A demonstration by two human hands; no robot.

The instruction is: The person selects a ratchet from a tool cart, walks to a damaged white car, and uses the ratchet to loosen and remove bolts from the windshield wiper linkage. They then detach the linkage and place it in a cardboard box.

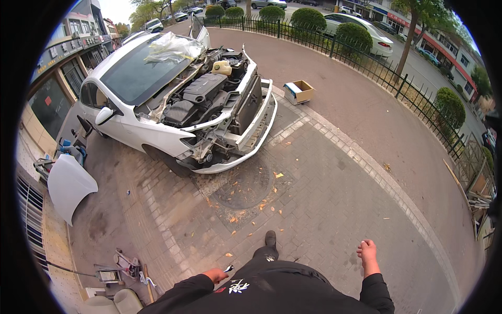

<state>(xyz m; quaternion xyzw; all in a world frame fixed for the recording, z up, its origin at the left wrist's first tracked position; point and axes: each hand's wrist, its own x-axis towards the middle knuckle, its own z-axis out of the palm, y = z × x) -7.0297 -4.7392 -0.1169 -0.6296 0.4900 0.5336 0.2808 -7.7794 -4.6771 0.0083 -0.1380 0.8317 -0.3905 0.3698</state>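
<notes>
Low at my left side, my left hand point(214, 275) is closed on a small shiny silver metal tool point(229, 268); only its end sticks out, too small to name the kind. My right hand point(368, 251) hangs out to the right with its fingers curled in, and nothing shows in them. Both hands are well apart from the white car point(125, 68) ahead. Its hood and front bumper cover are off, so the engine point(204, 87) and the front crash beam point(254, 131) lie bare. Crumpled clear plastic sheeting point(175, 47) covers part of the windshield.
A white body panel point(69, 186) leans at the left by the building. Near it on the ground stand a floor jack point(125, 267) and a seat point(127, 302). An open cardboard box point(299, 92) sits beyond the car's front. A black fence point(332, 46) runs along the far right.
</notes>
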